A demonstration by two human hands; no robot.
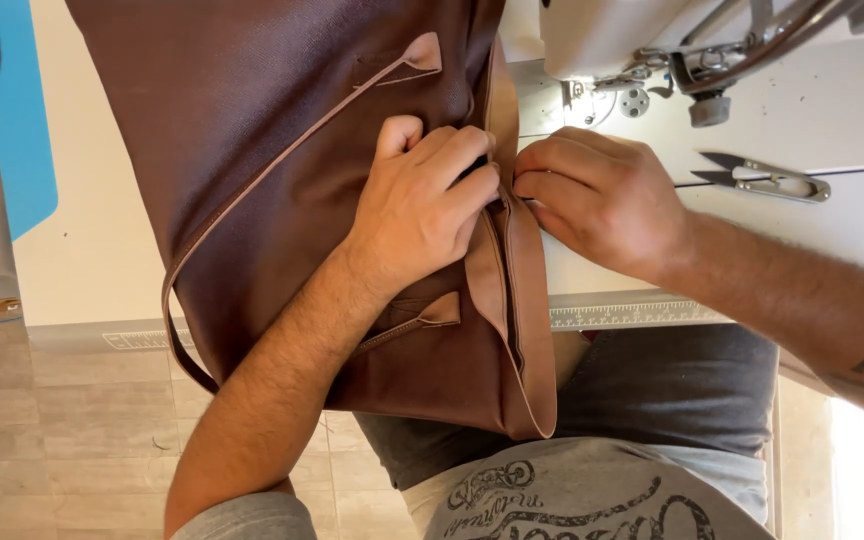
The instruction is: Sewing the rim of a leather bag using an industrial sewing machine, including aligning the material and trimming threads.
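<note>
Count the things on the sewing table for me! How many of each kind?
Brown bag: 1
Thread snips: 1
Sewing machine: 1
Blue mat: 1
Hands on the bag, left hand and right hand: 2
Total: 6

This is a sewing workshop. An industrial sewing machine [642, 50] stands on a white work table [92, 250] with a measuring scale [632, 315] printed along its front edge. Thread snips [767, 178] lie beside the machine. A large piece of brown leather-like material [282, 150], with seams and pocket flaps, spreads across the table. A blue mat [17, 110] lies off to the side.
</note>
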